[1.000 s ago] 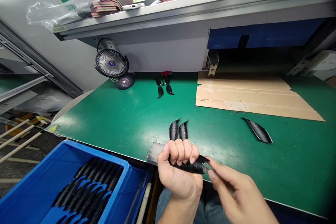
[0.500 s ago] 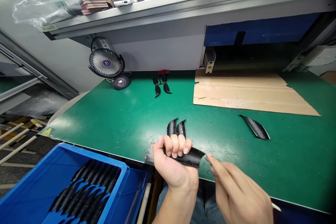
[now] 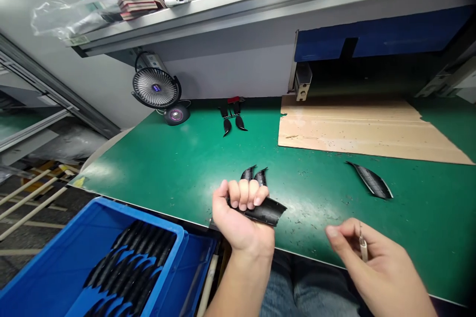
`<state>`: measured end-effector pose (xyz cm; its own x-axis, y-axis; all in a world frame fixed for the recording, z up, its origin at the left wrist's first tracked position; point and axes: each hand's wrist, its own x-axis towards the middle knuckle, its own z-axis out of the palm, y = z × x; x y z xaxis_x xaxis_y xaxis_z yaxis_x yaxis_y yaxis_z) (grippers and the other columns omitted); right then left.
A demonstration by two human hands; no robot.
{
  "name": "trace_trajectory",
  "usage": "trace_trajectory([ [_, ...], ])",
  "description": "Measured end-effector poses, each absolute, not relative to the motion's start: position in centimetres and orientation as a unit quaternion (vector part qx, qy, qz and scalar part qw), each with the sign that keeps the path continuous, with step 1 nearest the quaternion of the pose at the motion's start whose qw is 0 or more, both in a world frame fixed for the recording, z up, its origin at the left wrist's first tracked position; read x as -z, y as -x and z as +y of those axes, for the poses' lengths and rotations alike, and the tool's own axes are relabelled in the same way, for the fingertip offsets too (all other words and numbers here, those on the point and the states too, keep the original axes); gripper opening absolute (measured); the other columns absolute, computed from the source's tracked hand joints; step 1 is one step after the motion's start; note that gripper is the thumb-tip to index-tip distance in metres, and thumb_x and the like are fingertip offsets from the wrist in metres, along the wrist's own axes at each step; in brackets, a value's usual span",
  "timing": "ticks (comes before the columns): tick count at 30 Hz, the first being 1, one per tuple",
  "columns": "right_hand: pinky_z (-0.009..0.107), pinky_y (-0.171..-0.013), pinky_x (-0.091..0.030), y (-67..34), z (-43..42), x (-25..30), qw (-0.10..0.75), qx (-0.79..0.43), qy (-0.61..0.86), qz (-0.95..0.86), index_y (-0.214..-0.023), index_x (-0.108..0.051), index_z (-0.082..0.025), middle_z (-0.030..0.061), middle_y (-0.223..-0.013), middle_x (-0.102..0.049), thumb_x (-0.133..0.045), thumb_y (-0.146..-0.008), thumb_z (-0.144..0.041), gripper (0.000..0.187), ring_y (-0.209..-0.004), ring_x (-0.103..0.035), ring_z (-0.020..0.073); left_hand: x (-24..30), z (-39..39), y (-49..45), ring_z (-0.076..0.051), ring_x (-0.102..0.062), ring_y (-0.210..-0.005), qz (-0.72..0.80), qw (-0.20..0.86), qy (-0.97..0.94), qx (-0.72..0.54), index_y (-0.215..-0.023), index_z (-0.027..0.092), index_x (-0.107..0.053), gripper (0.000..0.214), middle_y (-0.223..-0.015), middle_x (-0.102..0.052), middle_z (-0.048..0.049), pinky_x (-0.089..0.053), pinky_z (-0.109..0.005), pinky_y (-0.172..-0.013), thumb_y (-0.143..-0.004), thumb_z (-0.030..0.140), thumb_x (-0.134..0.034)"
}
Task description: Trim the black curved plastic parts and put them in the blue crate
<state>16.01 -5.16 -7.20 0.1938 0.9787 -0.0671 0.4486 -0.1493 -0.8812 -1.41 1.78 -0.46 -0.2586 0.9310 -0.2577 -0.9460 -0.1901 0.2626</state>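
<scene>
Green bench mat [image 3: 167,158], open room right of the hands, near edge just below them, blue crate [image 3: 148,219] off near left. Left hand [image 3: 240,220] has fingers curled shut, gripping a curved black ribbed strip [image 3: 267,211], its end sticking out right past the fingers. Right hand [image 3: 375,262], well apart, pinches a slim pale tool [image 3: 363,247]. Black flecks scattered on mat.

We have a cardboard sheet [image 3: 357,129] lying on the right of the surface [image 3: 148,158], with a moulded part [image 3: 372,181] just in front of it. Two more parts [image 3: 261,177] lie mid-surface, and others [image 3: 226,128] lie towards the back, right of a desk fan [image 3: 156,87]. A plastic crate [image 3: 141,215] holding stacked parts [image 3: 130,257] sits in front of the surface's left end, below a shelf [image 3: 260,10] running along the back.
</scene>
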Motion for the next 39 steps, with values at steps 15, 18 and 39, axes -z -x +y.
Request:
trace_trajectory([
  [15,0.03,-0.052,-0.04,-19.7,-0.5,10.0,0.233,-0.126,0.785,-0.56,-0.087,-0.069,-0.022,0.0072,-0.069,-0.068,-0.044,-0.088,-0.038,0.03,-0.061,-0.062,0.0255,6.6,2.5,-2.2,-0.019,-0.051,-0.101,0.565,0.548,-0.332,-0.52,-0.109,0.021,-0.058,0.042,-0.104,-0.05,-0.0069,-0.039,-0.027,-0.089,-0.072,0.033,-0.074],
  [18,0.03,-0.051,-0.037,-22.4,-0.4,10.5,0.196,-0.099,0.819,-0.531,-0.089,-0.071,-0.024,0.0082,-0.069,-0.068,-0.044,-0.085,-0.033,0.028,-0.06,-0.061,0.0266,6.9,1.7,-2.2,-0.021,-0.048,-0.109,0.567,0.543,-0.39,-0.482,-0.11,0.021,-0.057,0.034,-0.111,-0.049,-0.0096,-0.037,-0.028,-0.093,-0.079,0.033,-0.065],
  [39,0.02,-0.084,-0.05,-13.8,-5.1,6.5,0.448,-0.341,0.556,-0.611,-0.131,-0.051,-0.025,0.0057,-0.118,-0.059,-0.047,-0.094,-0.039,0.04,-0.102,-0.06,0.0164,2.6,2.8,-1.8,-0.006,-0.025,-0.042,0.264,0.669,0.022,-0.695,-0.057,0.018,-0.028,0.037,-0.05,-0.018,0.0084,-0.034,-0.02,-0.046,-0.082,0.021,-0.056],
])
